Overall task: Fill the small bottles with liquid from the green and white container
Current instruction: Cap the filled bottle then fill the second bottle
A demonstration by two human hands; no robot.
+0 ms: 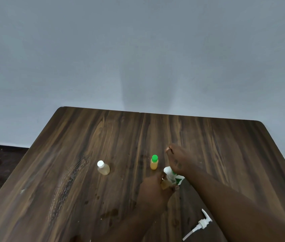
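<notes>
Tipping the green and white plastic container (174,175) with the right hand (177,160), fingers wrapped over it, the person aims its mouth at a small clear bottle (166,183) gripped upright by the left hand (153,187) at lower centre of the dark wooden desk (103,137), probably to stop spills; the capped green-lidded bottle (154,162) and white-lidded bottle (103,168) stand aside, and the white pump head (199,224) lies removed at lower right

No text can be read; the green and white container's (173,175) label is blurred.
</notes>
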